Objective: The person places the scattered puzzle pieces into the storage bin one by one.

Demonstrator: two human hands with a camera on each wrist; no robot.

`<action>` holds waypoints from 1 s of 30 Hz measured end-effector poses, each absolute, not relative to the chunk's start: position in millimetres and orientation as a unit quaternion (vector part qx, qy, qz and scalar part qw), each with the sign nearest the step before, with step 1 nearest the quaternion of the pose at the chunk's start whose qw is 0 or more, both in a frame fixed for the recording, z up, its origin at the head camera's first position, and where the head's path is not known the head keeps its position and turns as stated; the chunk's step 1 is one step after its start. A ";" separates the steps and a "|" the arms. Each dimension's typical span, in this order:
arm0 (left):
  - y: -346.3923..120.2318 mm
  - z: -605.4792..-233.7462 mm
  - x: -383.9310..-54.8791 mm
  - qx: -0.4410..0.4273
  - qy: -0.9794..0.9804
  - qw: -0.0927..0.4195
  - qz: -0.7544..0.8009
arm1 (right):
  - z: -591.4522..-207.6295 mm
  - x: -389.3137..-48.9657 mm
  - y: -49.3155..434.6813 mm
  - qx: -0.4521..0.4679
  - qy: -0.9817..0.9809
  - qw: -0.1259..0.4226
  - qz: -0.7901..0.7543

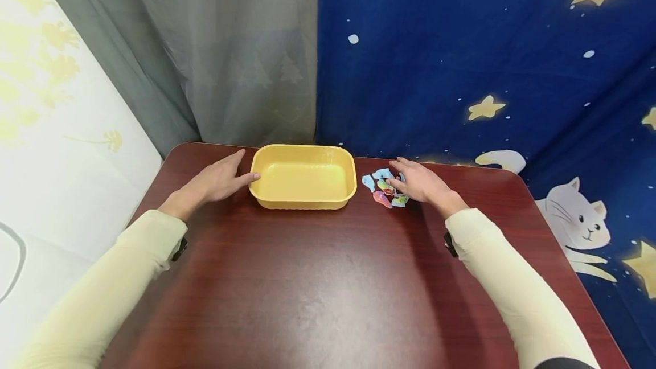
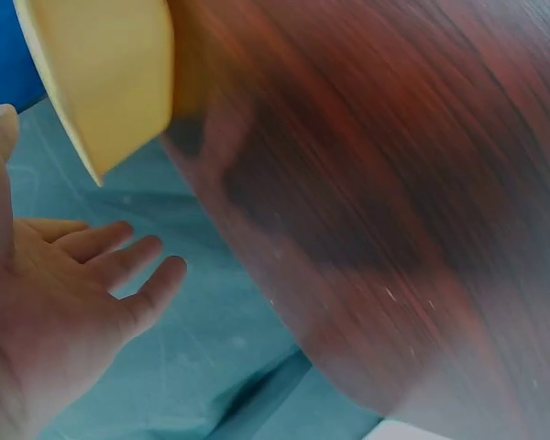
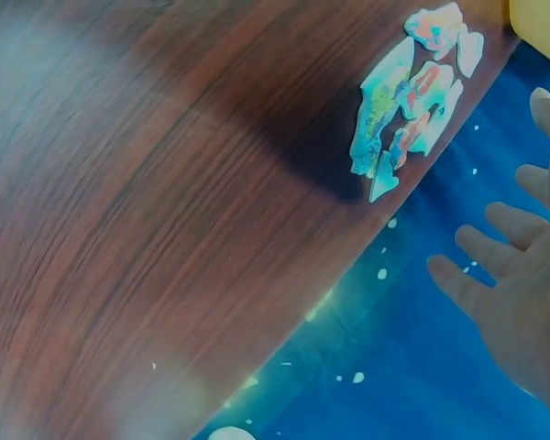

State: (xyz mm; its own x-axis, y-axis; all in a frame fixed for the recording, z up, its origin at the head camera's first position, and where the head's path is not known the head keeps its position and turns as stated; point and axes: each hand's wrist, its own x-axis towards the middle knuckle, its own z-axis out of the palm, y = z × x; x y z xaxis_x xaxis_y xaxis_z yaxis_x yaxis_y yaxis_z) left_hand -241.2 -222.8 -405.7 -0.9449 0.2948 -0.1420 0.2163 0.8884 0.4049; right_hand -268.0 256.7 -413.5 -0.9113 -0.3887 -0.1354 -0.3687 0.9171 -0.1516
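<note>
Fingers of my left hand (image 1: 219, 180), left of centre in the head view: extended, thumb set wide of the rest, gripping nothing. The thumb tip overlaps the left rim of the yellow container (image 1: 302, 205); whether it touches, I cannot tell. In the left-wrist view these fingers spread at the lower left, below the container's corner.

Fingers of my right hand (image 1: 421, 182), right of centre in the head view: likewise wide apart and holding nothing. Thumb and fingertips lie over part of the flat, irregular pieces (image 1: 383, 187); contact cannot be made out. In the right-wrist view the same fingers fan out at the right edge.

The pieces form a loose cluster just right of the container, near the far edge of the surface (image 1: 287, 278). They are pale blue with patches of pink, red and yellow-green; in the right-wrist view they appear at the upper right, a long piece on the cluster's left side.

The container, shallow with rounded corners, sits at the middle of the head view. My pale sleeves (image 1: 97, 289) enter from the lower left and lower right. Behind the reddish-brown surface hang a grey curtain (image 1: 246, 44), upper left of centre, and a blue curtain (image 1: 410, 73) with stars, upper right; a white cat figure (image 1: 579, 215) marks the right side.
</note>
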 end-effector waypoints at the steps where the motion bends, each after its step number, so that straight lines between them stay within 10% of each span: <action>1: -221.1 -404.8 -242.1 0.129 0.964 0.102 0.207 | -413.7 -271.3 255.8 -0.193 0.975 0.082 -0.075; 30: -208.5 -400.5 -264.1 -0.134 0.783 0.219 0.566 | -423.8 -310.9 237.9 0.037 0.909 0.193 -0.367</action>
